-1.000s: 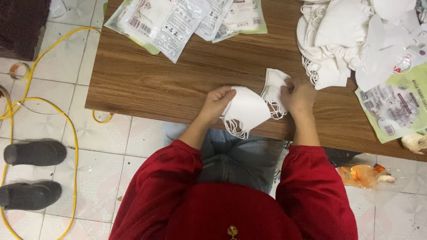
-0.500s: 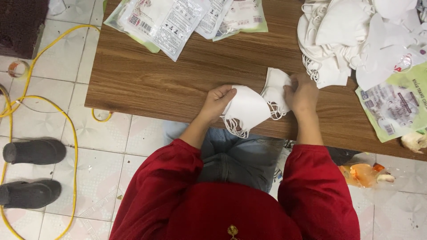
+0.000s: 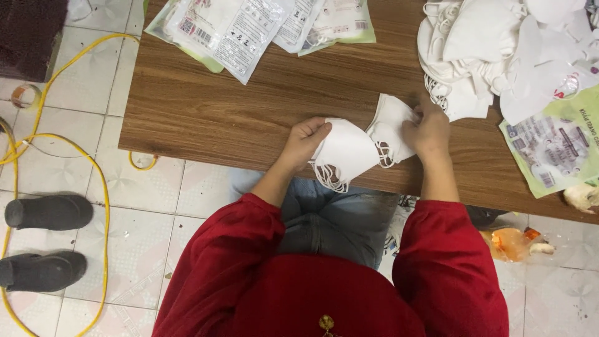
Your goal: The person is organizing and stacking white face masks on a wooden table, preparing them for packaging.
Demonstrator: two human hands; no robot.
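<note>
Left hand [image 3: 306,140] fingers clamp a folded white mask [image 3: 348,153] at the worktop [image 3: 206,118] near edge, long axis slanting up-right; right hand [image 3: 427,130] fingers pinch a second mask [image 3: 390,122].

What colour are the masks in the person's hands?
White, ear loops too; the head view shows the masks clearly.

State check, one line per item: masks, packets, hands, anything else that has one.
left hand: closed on folded white mask
right hand: pinching second white mask
mask pile: loose, heaped on the wooden table
clear packets: flat, overlapping; sealed or not, cannot tell
green packet: flat on the table
dark slippers: empty, on the floor
yellow cable: slack, looped
</note>
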